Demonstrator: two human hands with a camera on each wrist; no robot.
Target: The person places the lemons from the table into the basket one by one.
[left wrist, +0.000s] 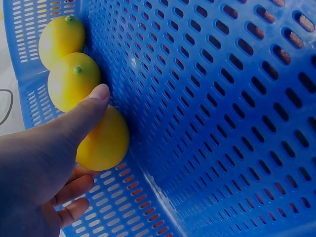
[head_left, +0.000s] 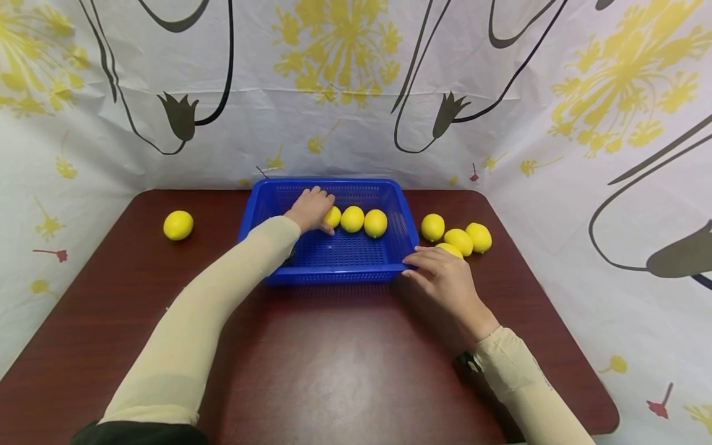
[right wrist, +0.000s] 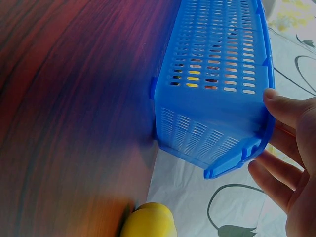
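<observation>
Left grip partly closed, thumb across the top of the held lemon, fingers curled at its far side; lemon sits inside the blue basket, at the left end of a row with the middle lemon and right-end lemon; right grip pinches the basket rim at its near right corner, thumb and fingers close together.

Handling, judged: lemon light, firm, rind smooth and somewhat slippery; best taken round its widest part, thumb opposite fingers; basket light, thin-walled, slightly flexible; rim the sound place to hold.

Orientation: held lemon's tip hidden, long axis cannot be told; right-end lemon's nub faces the near side; middle lemon's nub visible in left wrist view; basket upright on the table, long axis running left to right.
</observation>
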